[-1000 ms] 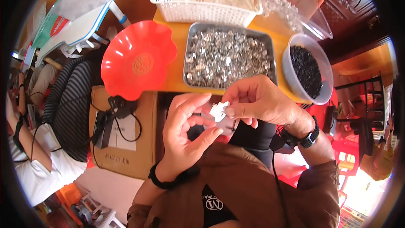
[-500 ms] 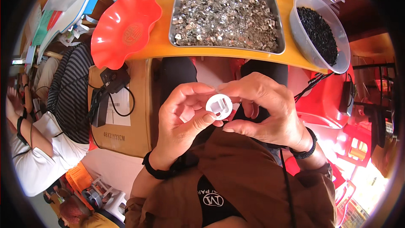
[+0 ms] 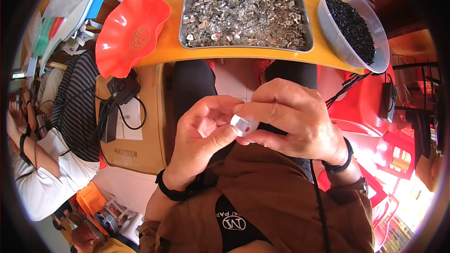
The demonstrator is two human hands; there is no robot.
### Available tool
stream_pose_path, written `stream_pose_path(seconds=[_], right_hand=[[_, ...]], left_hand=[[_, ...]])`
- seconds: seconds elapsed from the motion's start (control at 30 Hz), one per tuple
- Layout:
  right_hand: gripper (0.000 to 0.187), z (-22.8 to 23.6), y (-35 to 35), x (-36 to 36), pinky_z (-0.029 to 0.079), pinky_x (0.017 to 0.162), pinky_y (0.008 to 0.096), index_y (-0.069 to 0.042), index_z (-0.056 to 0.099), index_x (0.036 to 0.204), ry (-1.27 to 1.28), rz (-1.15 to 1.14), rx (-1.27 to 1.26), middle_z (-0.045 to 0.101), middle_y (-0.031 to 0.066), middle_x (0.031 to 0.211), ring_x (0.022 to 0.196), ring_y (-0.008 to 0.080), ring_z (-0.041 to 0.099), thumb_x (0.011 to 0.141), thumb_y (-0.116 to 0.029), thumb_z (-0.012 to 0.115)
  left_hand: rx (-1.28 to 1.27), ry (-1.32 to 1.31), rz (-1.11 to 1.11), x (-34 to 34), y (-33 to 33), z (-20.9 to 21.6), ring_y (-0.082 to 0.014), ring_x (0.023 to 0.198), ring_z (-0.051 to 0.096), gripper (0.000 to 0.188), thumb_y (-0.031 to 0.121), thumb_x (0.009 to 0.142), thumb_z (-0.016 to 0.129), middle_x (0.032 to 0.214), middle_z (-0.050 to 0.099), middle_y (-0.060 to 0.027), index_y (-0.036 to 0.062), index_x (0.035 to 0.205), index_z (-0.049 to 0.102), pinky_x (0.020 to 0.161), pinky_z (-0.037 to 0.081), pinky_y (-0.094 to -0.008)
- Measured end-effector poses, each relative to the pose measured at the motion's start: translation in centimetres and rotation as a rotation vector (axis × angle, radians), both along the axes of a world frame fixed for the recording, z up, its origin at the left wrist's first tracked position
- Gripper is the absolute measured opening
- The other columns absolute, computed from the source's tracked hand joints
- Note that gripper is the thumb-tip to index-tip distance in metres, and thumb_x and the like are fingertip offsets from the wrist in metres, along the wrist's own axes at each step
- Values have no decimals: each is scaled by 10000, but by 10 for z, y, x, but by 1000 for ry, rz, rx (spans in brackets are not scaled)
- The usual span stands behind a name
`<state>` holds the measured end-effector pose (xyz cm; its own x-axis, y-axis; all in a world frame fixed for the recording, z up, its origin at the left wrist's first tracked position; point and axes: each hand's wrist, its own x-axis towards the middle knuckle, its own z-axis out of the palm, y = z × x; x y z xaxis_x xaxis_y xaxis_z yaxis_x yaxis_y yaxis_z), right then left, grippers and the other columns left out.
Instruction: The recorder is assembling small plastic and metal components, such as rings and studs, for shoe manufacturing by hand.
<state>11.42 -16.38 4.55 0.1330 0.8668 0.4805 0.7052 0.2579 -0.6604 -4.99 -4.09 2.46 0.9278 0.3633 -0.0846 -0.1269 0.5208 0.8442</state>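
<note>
A small round white plastic part (image 3: 243, 127) is held between my two hands above my lap. My left hand (image 3: 200, 132) pinches its near left side with thumb and fingers. On the other side, the thumb and forefinger of my right hand (image 3: 291, 119) close on it too. The part is tilted, so its side shows more than its face, and some of it is hidden behind my fingers. Beyond my hands, a metal tray (image 3: 183, 27) full of small shiny metal pieces sits on the orange table (image 3: 161, 56).
A red wavy-edged plate (image 3: 123, 21) is at the table's left. Right of the tray stands a clear bowl (image 3: 380, 51) of small black pieces. A cardboard box (image 3: 140, 140) with a black cable and adapter lies below left. Another person (image 3: 70, 150) sits at the left; red stools (image 3: 356, 107) are at the right.
The white part has turned from showing its slotted face to showing its side. My right thumb and forefinger have moved left onto it. The table appears slightly higher in view.
</note>
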Motion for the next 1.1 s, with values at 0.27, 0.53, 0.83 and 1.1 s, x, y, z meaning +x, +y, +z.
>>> stream_pose_path(seconds=[0.27, 0.53, 0.83, 1.1], right_hand=[[409, 7, 5, -1, 514, 614, 328, -94, 635, 1024, -78, -25, -52, 585, 34, 918, 783, 228, 611, 641, -123, 774], [432, 5, 8, 8, 518, 652, 337, -83, 640, 1015, -77, 25, -46, 588, 45, 924, 835, 235, 600, 608, -106, 782], [405, 11, 19, 27, 510, 707, 366, -74, 639, 1026, 89, 17, -128, 593, 102, 924, 861, 275, 598, 645, -121, 768], [153, -28, 70, 80, 503, 604, 364, -75, 671, 908, -404, -382, -198, 597, 86, 794, 673, 274, 621, 755, -73, 677]], left_hand=[[22, 0, 45, -2, 2, -7, -215, 1037, 597, 368, -6, 865, 622, 1122, 586, -136, -38, 1206, 488, 882, 507, -344], [-99, -15, -45, 3, 8, -9, -236, 1059, 590, 400, 17, 868, 627, 1172, 569, -156, -60, 1231, 478, 883, 512, -362], [-158, 61, -77, 2, 13, -11, -249, 975, 634, 385, 5, 865, 618, 1112, 611, -166, -41, 1230, 504, 832, 545, -370], [-182, 69, 2, 4, 17, -18, -249, 955, 643, 346, -14, 856, 619, 1095, 620, -150, -25, 1194, 542, 830, 543, -356]])
